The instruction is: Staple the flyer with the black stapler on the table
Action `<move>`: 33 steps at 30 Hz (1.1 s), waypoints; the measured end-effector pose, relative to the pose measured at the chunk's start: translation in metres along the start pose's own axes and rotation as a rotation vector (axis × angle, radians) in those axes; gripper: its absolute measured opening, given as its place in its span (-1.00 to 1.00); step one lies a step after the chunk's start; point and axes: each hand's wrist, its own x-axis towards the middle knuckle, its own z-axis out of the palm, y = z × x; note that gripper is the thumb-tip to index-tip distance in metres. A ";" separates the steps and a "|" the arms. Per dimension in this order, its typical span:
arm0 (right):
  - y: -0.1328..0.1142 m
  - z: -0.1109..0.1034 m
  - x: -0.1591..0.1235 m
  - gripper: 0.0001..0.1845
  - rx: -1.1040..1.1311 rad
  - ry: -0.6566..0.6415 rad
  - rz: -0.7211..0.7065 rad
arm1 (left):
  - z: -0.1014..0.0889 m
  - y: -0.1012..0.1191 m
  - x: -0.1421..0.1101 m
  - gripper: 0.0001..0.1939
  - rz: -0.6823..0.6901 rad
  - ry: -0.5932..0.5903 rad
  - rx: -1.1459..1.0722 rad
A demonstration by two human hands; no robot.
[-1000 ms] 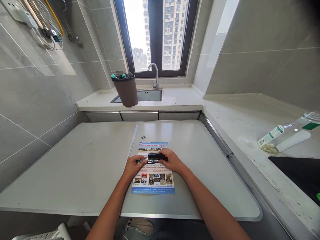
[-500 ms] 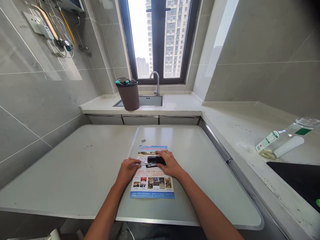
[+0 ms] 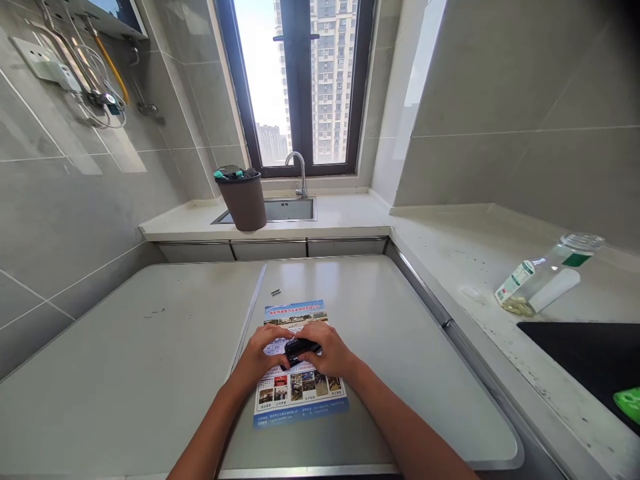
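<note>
A black stapler (image 3: 299,349) sits tilted between my two hands over a printed flyer (image 3: 300,419). My right hand (image 3: 325,348) is closed round its right end, with the thumb below and the fingers on top. At the left end, my left hand (image 3: 261,357) has thumb and forefinger bent about the stapler's tip; the exact contact is partly hidden by the fingers. Beyond the flyer's top edge a small strip of staples (image 3: 275,292) lies on the pale folding table (image 3: 170,373).
A brown bin (image 3: 243,203) stands at the edge of the sink (image 3: 290,210) below the window. On the right counter are a clear jar (image 3: 550,277), a black panel (image 3: 575,347) and a green object (image 3: 629,403). Pipes and cables (image 3: 95,87) run along the left wall.
My left hand has gone from a thin metal part stretching out of the stapler to the stapler's left end. The stapler has turned and tilted. The camera view has shifted.
</note>
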 end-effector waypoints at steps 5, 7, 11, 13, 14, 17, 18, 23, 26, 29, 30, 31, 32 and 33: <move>0.004 -0.010 0.002 -0.66 -0.008 0.032 0.024 | -0.004 0.007 0.037 -0.36 0.065 -0.149 0.101; 0.010 -0.017 0.004 -0.69 -0.024 0.099 0.066 | -0.004 0.001 0.054 -0.40 0.055 -0.168 0.098; 0.036 -0.033 0.003 -0.70 -0.190 0.534 0.289 | 0.009 -0.025 0.073 -0.76 -0.070 0.103 0.105; 0.052 -0.040 -0.001 -0.67 -0.315 0.710 0.391 | 0.018 -0.039 0.073 -0.77 -0.063 0.134 0.168; 0.059 -0.042 -0.003 -0.66 -0.360 0.756 0.429 | 0.021 -0.044 0.072 -0.78 -0.047 0.113 0.200; 0.071 -0.042 -0.007 -0.62 -0.383 0.778 0.475 | 0.024 -0.056 0.067 -0.79 -0.009 0.067 0.253; 0.071 -0.040 -0.007 -0.62 -0.368 0.759 0.469 | 0.023 -0.057 0.065 -0.78 -0.007 0.070 0.260; 0.055 -0.029 0.001 -0.64 -0.344 0.494 0.360 | 0.018 -0.057 0.060 -0.77 0.007 0.048 0.264; 0.046 -0.027 0.002 -0.58 -0.422 0.353 0.314 | 0.025 -0.056 0.060 -0.77 0.033 0.005 0.262; 0.048 -0.030 0.000 -0.59 -0.506 0.402 0.350 | 0.036 -0.060 0.061 -0.62 0.014 0.003 0.329; 0.049 -0.031 0.000 -0.60 -0.529 0.440 0.373 | 0.039 -0.063 0.061 -0.55 -0.002 -0.005 0.359; 0.051 -0.031 -0.001 -0.62 -0.548 0.474 0.393 | 0.041 -0.065 0.061 -0.51 -0.019 -0.024 0.386; 0.053 -0.031 -0.001 -0.64 -0.562 0.500 0.410 | 0.044 -0.067 0.061 -0.48 -0.034 -0.052 0.409; 0.055 -0.031 -0.001 -0.64 -0.570 0.517 0.421 | 0.045 -0.069 0.061 -0.47 -0.047 -0.083 0.427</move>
